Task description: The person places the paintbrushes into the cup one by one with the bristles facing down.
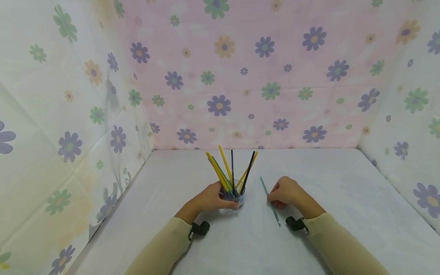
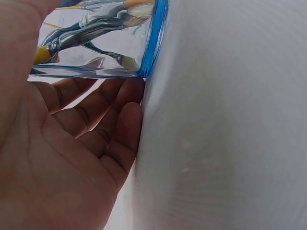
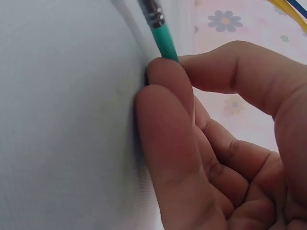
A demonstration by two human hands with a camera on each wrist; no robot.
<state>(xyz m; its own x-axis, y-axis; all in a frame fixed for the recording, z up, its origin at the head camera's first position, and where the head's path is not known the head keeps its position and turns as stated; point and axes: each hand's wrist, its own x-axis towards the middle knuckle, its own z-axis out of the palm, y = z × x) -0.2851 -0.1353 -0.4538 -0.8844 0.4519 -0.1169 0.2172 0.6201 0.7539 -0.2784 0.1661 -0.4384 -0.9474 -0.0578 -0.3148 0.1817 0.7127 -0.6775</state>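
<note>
Floral cloth walls [image 1: 68, 114] on three sides, pale at left and right, pink behind; a white table [image 1: 343, 191] below.

At left, cream sleeve [image 1: 161, 248] with a black wrist mount. Left hand [image 1: 209, 198] wrapped around a clear glass cup [image 1: 236, 198], thumb on the near side, fingers curled behind it. From the left wrist view, blue-rimmed base of the cup flat on the cloth, little finger resting against the surface, ferrules and bristles visible through the glass. Standing in the cup, a fan of brushes [image 1: 232, 170], yellow, dark blue and one teal, handles up and splayed.

Just right of the cup, a teal brush [image 1: 270, 201] lying flat on the table, handle end pointing away, metal ferrule and tip toward the person. Right hand [image 1: 287, 193] curled over its middle, fingertips [image 3: 165, 79] pressed on the handle against the cloth, thumb arched above. Pinch apparently not yet closed beneath the handle; whether lifted at all, could not tell. Hands apart, near one another.

Judged best here: rolling the thin handle slightly against the cloth to get a fingertip under, gripping near the balance point, keeping the cup pinned so the splayed handles would not tip it on contact, entering bristle end down through a gap in the fan.
</note>
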